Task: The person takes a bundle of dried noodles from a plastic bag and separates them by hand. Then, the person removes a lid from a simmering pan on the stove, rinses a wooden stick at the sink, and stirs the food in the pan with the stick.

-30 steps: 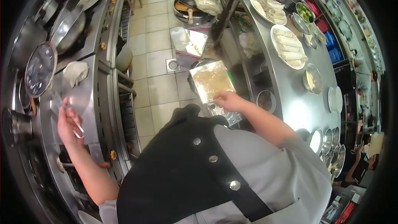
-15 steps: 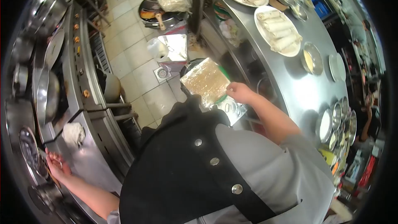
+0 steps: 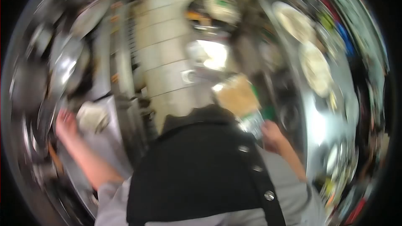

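Silvery packet (image 3: pixel 252 123) sits right at the fingertips of the right hand (image 3: pixel 273 135); fingers partly curled, hand turned inward; too blurred to tell if it grips the packet or only touches its edge; left hand (image 3: pixel 66 124) is well apart on the opposite side, fingers loosely bent; can't tell if it holds anything.

Tan sheet (image 3: pixel 238 95) lies directly beyond the packet, tilted, in front of the apron; one corner shines like film or foil; green patch shows along its right side; black apron (image 3: pixel 188 167) with metal snaps fills the lower middle, over a grey shirt (image 3: pixel 291 175).

White cloth (image 3: pixel 93 117) is bunched just beside the left hand, on the steel left bench (image 3: pixel 116 142); steel wok (image 3: pixel 65 69) farther up that side.

Pale floor tiles (image 3: pixel 165 35) run between the two sides; round drain (image 3: pixel 189 76) set in them, bright white container (image 3: pixel 215 54) just past it; green-marked bag (image 3: pixel 222 8) beyond that.

Right bench (image 3: pixel 318 119) is steel with strong glare; two oval plates carry pale food, nearer plate (image 3: pixel 316 69), farther plate (image 3: pixel 293 21); food detail lost to blur.
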Demonstrator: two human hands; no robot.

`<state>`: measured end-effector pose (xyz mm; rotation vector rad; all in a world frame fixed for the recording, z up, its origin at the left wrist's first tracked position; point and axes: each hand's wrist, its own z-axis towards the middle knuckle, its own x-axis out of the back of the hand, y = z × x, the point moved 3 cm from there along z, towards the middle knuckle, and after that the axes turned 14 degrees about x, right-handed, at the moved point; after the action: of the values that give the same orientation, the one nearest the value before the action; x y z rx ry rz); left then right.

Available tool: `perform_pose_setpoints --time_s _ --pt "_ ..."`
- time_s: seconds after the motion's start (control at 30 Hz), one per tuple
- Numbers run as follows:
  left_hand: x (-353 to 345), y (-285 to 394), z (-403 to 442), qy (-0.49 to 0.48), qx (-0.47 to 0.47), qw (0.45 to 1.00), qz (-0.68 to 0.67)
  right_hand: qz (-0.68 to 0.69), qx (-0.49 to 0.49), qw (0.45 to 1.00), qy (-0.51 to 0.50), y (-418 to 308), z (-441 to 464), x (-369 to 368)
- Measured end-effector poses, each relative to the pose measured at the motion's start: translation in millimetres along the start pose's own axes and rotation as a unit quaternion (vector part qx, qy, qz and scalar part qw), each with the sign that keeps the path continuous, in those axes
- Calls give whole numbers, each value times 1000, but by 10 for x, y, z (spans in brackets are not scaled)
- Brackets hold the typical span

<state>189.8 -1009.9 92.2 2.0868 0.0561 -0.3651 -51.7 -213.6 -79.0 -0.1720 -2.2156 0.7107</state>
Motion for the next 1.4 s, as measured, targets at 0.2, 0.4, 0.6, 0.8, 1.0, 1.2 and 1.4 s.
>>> perform_pose_setpoints --time_s 0.2,0.4,0.6,0.8,1.0,1.2,1.4 --pt "96 226 114 -10 -23 998 -63 144 16 989 31 -192 42 -98" --pt "130 352 -201 59 -106 991 -55 -11 87 996 26 -96 191 -38" --pt "883 791 437 -97 -45 990 -95 -44 187 981 19 -154 470 -102" --pt "1340 1081 776 136 -7 979 -150 -58 20 997 43 -337 173 -97" --pt "291 940 -235 202 -434 876 -54 17 -66 997 26 -187 -137 -137" --pt "-1587 512 -767 41 -478 875 74 53 -27 990 127 -55 38 351" --pt "-3684 -1347 -1501 -240 -346 858 295 67 42 963 256 -3 557 1042"
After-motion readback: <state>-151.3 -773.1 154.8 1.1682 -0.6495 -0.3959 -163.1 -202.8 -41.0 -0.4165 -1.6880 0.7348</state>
